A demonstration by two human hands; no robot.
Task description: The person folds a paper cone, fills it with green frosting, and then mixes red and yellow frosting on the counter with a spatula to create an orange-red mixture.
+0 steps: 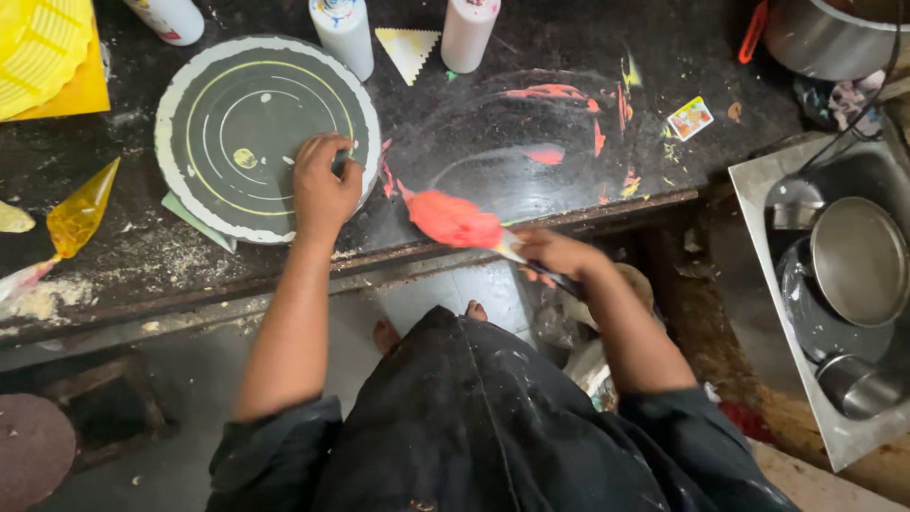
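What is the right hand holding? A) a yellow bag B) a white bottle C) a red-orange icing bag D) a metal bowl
C: the right hand grips the tail end of the red-orange icing bag over the dark counter, while the left hand rests on the round turntable.

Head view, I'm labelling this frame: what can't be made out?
- Left hand covers part of the turntable; its grip is unclear.
- Right hand hides how the red piping bag is gripped.
- Bottles and the steel pot are cut off by the top edge.
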